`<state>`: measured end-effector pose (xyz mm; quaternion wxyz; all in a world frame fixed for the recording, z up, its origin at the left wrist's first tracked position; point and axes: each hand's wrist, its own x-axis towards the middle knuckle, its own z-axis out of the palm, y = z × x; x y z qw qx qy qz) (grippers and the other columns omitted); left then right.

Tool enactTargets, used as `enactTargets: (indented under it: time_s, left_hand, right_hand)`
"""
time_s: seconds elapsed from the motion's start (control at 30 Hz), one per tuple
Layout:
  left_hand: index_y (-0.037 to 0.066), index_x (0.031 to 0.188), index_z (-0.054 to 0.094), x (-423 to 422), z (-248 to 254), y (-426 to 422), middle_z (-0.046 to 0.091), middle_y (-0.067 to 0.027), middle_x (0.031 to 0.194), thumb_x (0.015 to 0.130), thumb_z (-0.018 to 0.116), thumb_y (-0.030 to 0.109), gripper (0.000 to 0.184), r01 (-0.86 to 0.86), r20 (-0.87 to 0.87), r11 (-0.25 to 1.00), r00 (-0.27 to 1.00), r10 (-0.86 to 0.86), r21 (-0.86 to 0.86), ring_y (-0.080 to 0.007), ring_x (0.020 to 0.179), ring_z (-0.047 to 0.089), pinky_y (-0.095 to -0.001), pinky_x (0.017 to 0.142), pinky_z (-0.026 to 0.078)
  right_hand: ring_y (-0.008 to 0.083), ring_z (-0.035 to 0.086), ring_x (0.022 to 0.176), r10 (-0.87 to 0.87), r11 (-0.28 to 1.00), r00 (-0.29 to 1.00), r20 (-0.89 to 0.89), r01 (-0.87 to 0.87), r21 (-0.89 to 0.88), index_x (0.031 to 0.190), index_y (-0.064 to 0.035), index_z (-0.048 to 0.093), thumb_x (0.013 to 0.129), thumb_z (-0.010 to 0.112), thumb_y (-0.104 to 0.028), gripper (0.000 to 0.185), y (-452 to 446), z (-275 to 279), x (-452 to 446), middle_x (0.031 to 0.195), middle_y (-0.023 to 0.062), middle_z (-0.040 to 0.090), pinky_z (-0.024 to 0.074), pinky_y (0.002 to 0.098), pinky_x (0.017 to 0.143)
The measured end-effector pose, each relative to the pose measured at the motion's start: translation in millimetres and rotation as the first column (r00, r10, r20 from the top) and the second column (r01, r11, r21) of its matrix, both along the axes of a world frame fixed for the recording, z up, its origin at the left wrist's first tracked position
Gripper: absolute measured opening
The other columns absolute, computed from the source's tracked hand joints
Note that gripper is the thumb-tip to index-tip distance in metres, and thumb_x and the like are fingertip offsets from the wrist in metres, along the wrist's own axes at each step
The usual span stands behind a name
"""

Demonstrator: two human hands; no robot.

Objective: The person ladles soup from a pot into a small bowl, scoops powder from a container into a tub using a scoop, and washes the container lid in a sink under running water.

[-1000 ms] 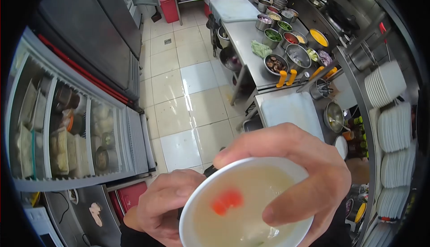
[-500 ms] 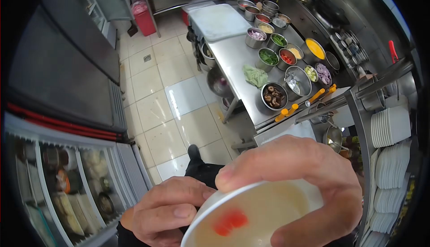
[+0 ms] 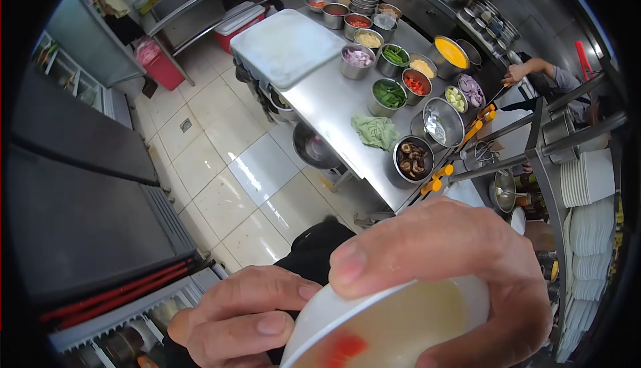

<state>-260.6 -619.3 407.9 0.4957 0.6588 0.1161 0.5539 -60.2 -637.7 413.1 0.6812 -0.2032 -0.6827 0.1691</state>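
A white bowl of pale liquid, with a blurred red piece in it, is held close at the bottom centre. My right hand grips it from above and the right, fingers over the near and far rim. On the bowl's left outer side, the curled fingers of my left hand press against the wall. The bowl's lower part is cut off by the frame edge.
Ahead, a steel counter bears a white cutting board, a green cloth and several steel pots of chopped ingredients. Stacked white plates fill the right rack. Another person's hand shows beyond it. Dark cabinet doors stand left.
The view has swung left, bringing the counter closer and the fridge drawers mostly out of sight. The bowl sits lower in view, still held. Another person's arm has appeared at the right.
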Motion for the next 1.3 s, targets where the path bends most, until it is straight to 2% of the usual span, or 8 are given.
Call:
enactTargets:
  time_s: [0.4, 0.57, 0.63, 0.73, 0.77, 0.9, 1.07, 1.3]
  left_hand:
    - [-0.011, 0.111, 0.062, 72, -45, 139, 0.065, -0.0274, 0.104, 0.074, 0.084, 0.013, 0.049, 0.086, 0.138, 0.994, 0.988, -0.076, -0.068, -0.0343, 0.09, 0.067, -0.0377, 0.075, 0.053]
    - [0.0, 0.141, 0.041, 65, -60, 218, 0.056, -0.0199, 0.117, 0.089, 0.072, 0.023, 0.065, 0.085, -0.196, 0.993, 0.978, -0.067, 0.085, -0.0242, 0.091, 0.063, -0.0356, 0.079, 0.053]
    - [-0.003, 0.14, 0.04, 62, -67, 254, 0.052, -0.0229, 0.122, 0.088, 0.072, 0.03, 0.07, 0.188, -0.189, 0.98, 0.962, -0.197, -0.065, -0.0281, 0.093, 0.063, -0.0376, 0.081, 0.055]
    - [-0.006, 0.138, 0.039, 72, -80, 297, 0.054, -0.0228, 0.122, 0.087, 0.07, 0.023, 0.066, 0.126, -0.234, 0.975, 0.958, -0.168, -0.185, -0.0303, 0.098, 0.064, -0.0405, 0.087, 0.054]
    - [-0.006, 0.138, 0.04, 78, -85, 316, 0.054, -0.0221, 0.121, 0.086, 0.069, 0.019, 0.064, 0.131, -0.264, 0.97, 0.947, -0.184, -0.205, -0.0301, 0.1, 0.063, -0.0406, 0.089, 0.053]
    - [-0.004, 0.128, 0.053, 101, -122, 388, 0.058, -0.0135, 0.119, 0.084, 0.064, 0.001, 0.045, 0.271, -0.382, 0.9, 0.835, -0.397, -0.342, -0.0222, 0.103, 0.062, -0.0345, 0.094, 0.048]
    - [0.002, 0.128, 0.057, 133, -154, 439, 0.059, -0.0094, 0.119, 0.083, 0.071, 0.002, 0.046, 0.437, -0.49, 0.81, 0.646, -0.585, -0.391, -0.0186, 0.103, 0.063, -0.0321, 0.093, 0.049]
    - [0.003, 0.138, 0.049, 165, -143, 469, 0.059, -0.012, 0.126, 0.081, 0.076, 0.008, 0.063, 0.648, -0.464, 0.671, 0.499, -0.732, -0.36, -0.0235, 0.11, 0.061, -0.0371, 0.096, 0.048]
  right_hand:
    - [0.0401, 0.065, 0.098, -0.123, 0.992, 0.992, 0.012, 0.122, 0.01, 0.109, -0.014, 0.061, 0.074, 0.087, -0.03, 0.046, 115, -23, 73, 0.124, 0.0326, 0.052, 0.0594, 0.0412, 0.076]
    - [0.0405, 0.065, 0.098, -0.204, 0.977, 0.979, -0.005, 0.203, -0.061, 0.11, -0.0151, 0.061, 0.075, 0.086, -0.031, 0.045, 150, -32, 97, 0.125, 0.0325, 0.052, 0.0596, 0.0414, 0.075]
    - [0.0406, 0.065, 0.098, -0.251, 0.957, 0.968, -0.005, 0.247, -0.151, 0.11, -0.0156, 0.061, 0.075, 0.086, -0.031, 0.045, 160, -41, 101, 0.125, 0.0324, 0.052, 0.0597, 0.0415, 0.075]
    - [0.0409, 0.064, 0.097, -0.281, 0.883, 0.956, 0.083, 0.292, -0.368, 0.11, -0.0163, 0.062, 0.076, 0.086, -0.032, 0.044, 177, -56, 117, 0.125, 0.0324, 0.051, 0.0598, 0.0417, 0.075]
    - [0.0429, 0.06, 0.108, -0.247, 0.853, 0.957, 0.154, 0.29, -0.435, 0.11, -0.0152, 0.059, 0.068, 0.089, -0.03, 0.054, 184, -63, 126, 0.13, 0.0318, 0.05, 0.0539, 0.0443, 0.085]
    - [0.0428, 0.054, 0.121, -0.361, 0.715, 0.888, 0.285, 0.46, -0.526, 0.112, -0.0162, 0.052, 0.053, 0.094, -0.026, 0.073, 216, -116, 129, 0.138, 0.0272, 0.048, 0.0458, 0.0456, 0.097]
    - [0.0415, 0.053, 0.122, -0.533, 0.6, 0.78, 0.328, 0.621, -0.504, 0.11, -0.015, 0.05, 0.051, 0.095, -0.024, 0.075, 256, -153, 124, 0.137, 0.0243, 0.049, 0.0457, 0.0433, 0.096]
    - [0.0405, 0.05, 0.129, -0.604, 0.511, 0.717, 0.348, 0.684, -0.522, 0.11, -0.016, 0.049, 0.048, 0.097, -0.02, 0.078, 283, -120, 114, 0.139, 0.026, 0.044, 0.0438, 0.0451, 0.101]
